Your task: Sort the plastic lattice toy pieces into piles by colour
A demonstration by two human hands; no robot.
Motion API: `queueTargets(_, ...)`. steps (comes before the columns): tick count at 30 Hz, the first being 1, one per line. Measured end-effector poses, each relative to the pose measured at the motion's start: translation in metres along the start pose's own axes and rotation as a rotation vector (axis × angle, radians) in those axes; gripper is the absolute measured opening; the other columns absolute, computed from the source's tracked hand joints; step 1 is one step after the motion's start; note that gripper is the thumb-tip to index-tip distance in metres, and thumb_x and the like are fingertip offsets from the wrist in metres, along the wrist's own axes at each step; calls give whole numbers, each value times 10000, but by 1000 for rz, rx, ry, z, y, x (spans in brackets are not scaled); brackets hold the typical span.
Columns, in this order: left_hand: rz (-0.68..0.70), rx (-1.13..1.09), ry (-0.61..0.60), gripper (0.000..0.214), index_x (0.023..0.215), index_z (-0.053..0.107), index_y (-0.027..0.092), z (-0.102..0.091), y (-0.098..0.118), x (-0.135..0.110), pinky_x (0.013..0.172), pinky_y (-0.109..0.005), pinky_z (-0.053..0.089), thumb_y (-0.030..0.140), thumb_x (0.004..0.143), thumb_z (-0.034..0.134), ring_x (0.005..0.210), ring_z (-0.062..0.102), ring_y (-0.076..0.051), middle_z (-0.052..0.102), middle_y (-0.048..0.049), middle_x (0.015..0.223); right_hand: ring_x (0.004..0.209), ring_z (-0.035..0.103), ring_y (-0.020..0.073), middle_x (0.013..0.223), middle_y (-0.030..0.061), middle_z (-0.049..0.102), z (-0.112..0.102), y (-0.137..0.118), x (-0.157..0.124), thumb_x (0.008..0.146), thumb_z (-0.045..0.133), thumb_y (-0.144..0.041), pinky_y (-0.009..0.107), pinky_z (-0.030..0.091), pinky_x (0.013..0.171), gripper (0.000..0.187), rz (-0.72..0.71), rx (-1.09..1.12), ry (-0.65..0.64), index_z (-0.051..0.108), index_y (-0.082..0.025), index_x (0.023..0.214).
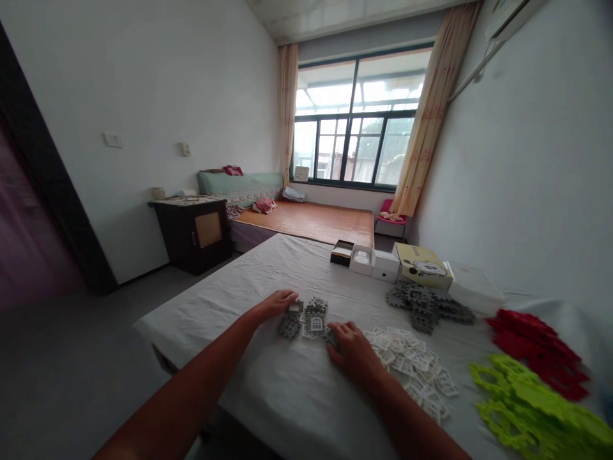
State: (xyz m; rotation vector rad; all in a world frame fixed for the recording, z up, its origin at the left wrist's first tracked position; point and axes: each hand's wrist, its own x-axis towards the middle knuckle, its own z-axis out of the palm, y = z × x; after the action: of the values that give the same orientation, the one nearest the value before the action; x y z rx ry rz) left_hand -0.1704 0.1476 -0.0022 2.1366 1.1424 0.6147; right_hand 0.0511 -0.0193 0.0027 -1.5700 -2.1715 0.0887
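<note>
My left hand (274, 305) reaches in from the left, its fingers bent together at the top edge of a grey toothed plastic building piece (295, 307). More grey pieces (290, 327) lie just below it. Beside these, a white lattice window piece (317, 324) sits on a grey piece, with further grey and white ones around it. My right hand (353, 348) is to the right, fingers curled over a small grey piece (329, 335) that is mostly hidden. Close by that hand spreads a loose pile of white window pieces (407, 354).
Dark grey pieces (421, 303) are heaped farther back, with red pieces (539, 351) and lime-green pieces (531, 406) at the right. Small boxes (384, 265), a yellow box (424, 265) and a clear bin (474, 287) line the far edge of the cloth-covered table (230, 287).
</note>
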Motion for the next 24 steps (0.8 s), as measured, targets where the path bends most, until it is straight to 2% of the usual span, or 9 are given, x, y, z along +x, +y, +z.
queueTargets(4, 73, 8, -17, 537, 811, 651, 136, 0, 5, 19, 695, -257, 434, 574, 808, 339, 731, 560, -165, 647, -12, 748, 1038, 523, 186, 1108, 68, 615, 4, -3, -2, 836, 441, -178, 308, 412, 918, 318, -40, -99, 69, 554, -184, 1133)
queueTargets(8, 99, 26, 84, 519, 917, 684, 158, 14, -4, 31, 743, -256, 427, 524, 832, 326, 824, 597, -177, 691, -42, 875, 987, 571, 174, 1064, 68, 639, 14, 6, -1, 867, 406, -175, 311, 456, 890, 308, -54, -143, 127, 544, -178, 1142)
queueTargets(12, 95, 63, 156, 561, 913, 704, 191, 22, -13, 30, 764, -258, 425, 526, 858, 258, 868, 615, -183, 705, -54, 917, 976, 598, 162, 1071, 88, 643, 27, 23, -2, 891, 338, -164, 310, 487, 877, 357, -70, -124, 195, 492, -154, 1212)
queueTargets(18, 125, 40, 149, 581, 908, 708, 214, 21, -14, 22, 755, -259, 428, 524, 875, 218, 882, 619, -187, 710, -52, 932, 1023, 594, 162, 1123, 72, 629, 40, 42, -4, 908, 319, -223, 319, 490, 908, 356, -48, -102, 249, 497, -187, 1214)
queueTargets(24, 100, 71, 161, 599, 883, 708, 216, 21, -11, 20, 742, -257, 420, 537, 872, 203, 875, 616, -184, 712, -47, 927, 1017, 601, 155, 1125, 56, 632, 41, 47, -5, 912, 284, -227, 302, 494, 902, 374, -15, -93, 254, 498, -212, 1218)
